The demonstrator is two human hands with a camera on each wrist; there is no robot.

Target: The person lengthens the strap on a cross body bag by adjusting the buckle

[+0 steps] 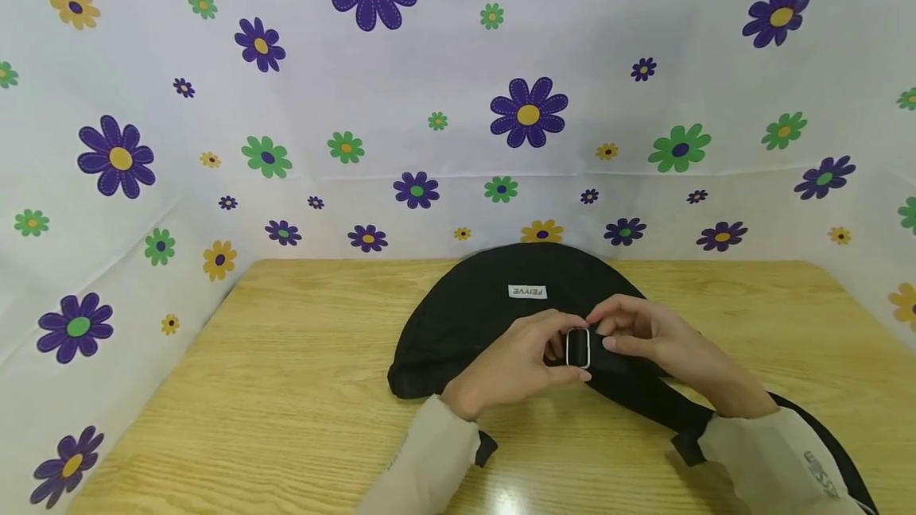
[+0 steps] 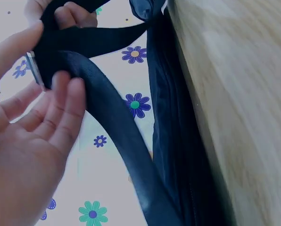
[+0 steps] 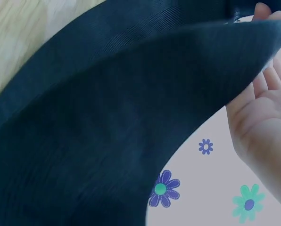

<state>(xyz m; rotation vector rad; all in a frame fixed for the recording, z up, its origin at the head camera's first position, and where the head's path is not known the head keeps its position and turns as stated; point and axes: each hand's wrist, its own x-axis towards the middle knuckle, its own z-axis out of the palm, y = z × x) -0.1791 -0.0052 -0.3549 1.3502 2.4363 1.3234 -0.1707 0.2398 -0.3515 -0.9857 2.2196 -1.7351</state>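
Behind everything I have a white cloth printed with purple, green and yellow flowers (image 1: 429, 62), and in front of it a pale wood-grained surface (image 1: 286, 372). The black half-moon fabric bag (image 1: 447, 332) sits toward the back of that surface, its curved edge facing the cloth. Its wide black woven strap (image 1: 647, 404) rises into both hands and runs off toward the lower right.

My left hand (image 1: 511, 360) has its grip narrowed to the width of the buckle, thumb and forefinger on opposite edges, the other fingers loosely bent. My right hand (image 1: 669, 344) has a tighter grip, thumb and forefinger pinching the strap just beside the buckle; the strap partly covers that hand in the right wrist view, so I can't tell how firmly it presses.

The silver rectangular metal buckle (image 1: 588, 349) is up between the hands, in front of the bag, with strap showing through its frame. I judge the step to be adjusting the strap there. To do it well, I would hold the frame square with the left, feed the webbing flat and in short pulls with the right, and make sure the two lengths parted in the left wrist view don't twist or bunch at the bar.
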